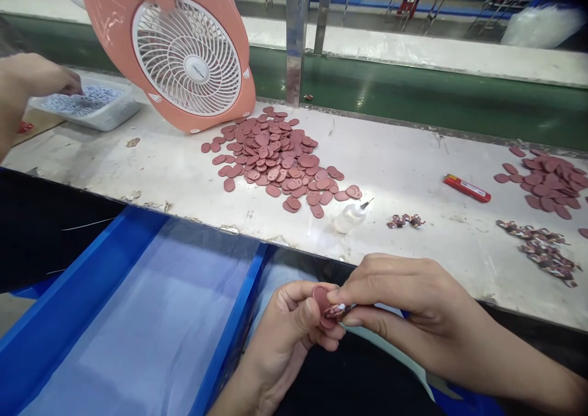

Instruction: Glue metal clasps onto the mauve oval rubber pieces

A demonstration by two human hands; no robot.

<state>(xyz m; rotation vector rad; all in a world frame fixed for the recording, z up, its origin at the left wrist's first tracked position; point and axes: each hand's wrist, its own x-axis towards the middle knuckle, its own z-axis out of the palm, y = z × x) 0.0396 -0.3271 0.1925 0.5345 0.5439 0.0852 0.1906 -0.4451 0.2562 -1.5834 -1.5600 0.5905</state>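
Note:
Between thumb and fingers, my left hand (294, 327) pinches reddish-brown oval pieces (323, 298). A small shiny brown-and-white piece (339, 310) is gripped by the fingertips of my right hand (404, 299) and meets the ovals' right side. Both hands are together in front of the table edge, above my lap. Just beyond them stands a small clear bottle (350, 218) with a thin needle tip. A large loose heap of similar ovals (275, 152) lies behind the bottle. To its right are a few small shiny brown pieces (406, 221).
A pink fan (103, 42) stands behind the heap. At left, another person's hand (41, 76) reaches into a white tray (113, 119). On the right lie a red box cutter (467, 188), more ovals (549, 180) and shiny brown pieces (546, 253). A blue bin (87, 263) sits below the table edge.

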